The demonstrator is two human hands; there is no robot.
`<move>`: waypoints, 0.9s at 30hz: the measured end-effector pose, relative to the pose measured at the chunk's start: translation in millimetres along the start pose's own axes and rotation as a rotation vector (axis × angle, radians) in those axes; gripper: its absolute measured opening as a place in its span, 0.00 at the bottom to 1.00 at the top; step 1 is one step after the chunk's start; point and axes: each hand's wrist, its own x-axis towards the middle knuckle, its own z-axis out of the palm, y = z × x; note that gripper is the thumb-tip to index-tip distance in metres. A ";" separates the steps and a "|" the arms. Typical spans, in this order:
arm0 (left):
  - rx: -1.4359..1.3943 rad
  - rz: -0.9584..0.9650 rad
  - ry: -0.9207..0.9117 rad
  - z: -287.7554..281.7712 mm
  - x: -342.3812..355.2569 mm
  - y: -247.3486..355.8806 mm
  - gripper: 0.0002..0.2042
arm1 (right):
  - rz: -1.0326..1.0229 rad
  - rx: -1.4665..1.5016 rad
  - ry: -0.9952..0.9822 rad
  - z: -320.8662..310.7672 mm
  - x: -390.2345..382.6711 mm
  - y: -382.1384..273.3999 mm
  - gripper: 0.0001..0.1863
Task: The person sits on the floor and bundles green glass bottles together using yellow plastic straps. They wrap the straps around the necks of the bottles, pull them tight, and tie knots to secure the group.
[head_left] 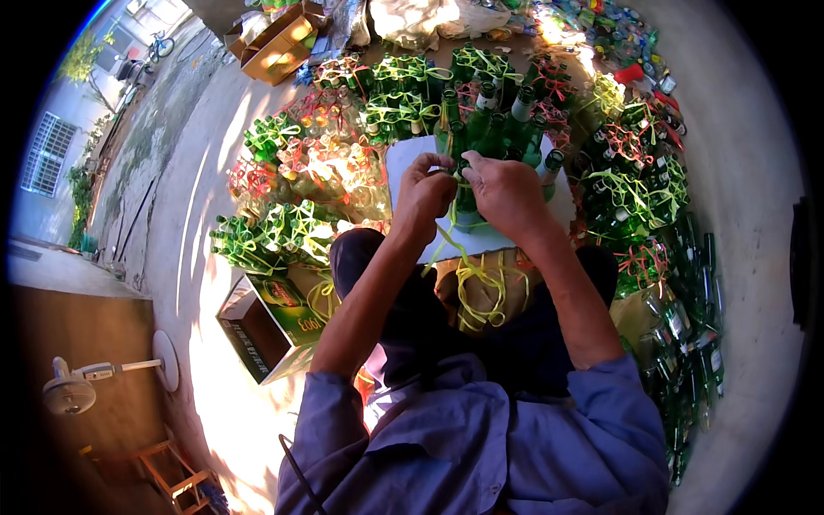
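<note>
Several green glass bottles stand upright in a close cluster on a white board in front of my knees. At the near side of the cluster my left hand is closed, its fingers pinching a yellow-green plastic strap. My right hand pinches the same strap just to the right, thumb and forefinger pressed together against the bottles. The strap's loose end hangs below my hands. More yellow strap lies looped between my legs. My fingers partly hide where the strap meets the bottles.
Strapped bundles of green bottles and clear bottles stand beyond and left. Loose green bottles lie piled along the right wall. An open carton sits by my left knee, a cardboard box farther off, and a fan at lower left.
</note>
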 end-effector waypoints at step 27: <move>-0.345 -0.014 0.162 -25.1 42.5 11.2 0.13 | -0.122 -0.137 0.004 -6.9 1.1 1.0 0.11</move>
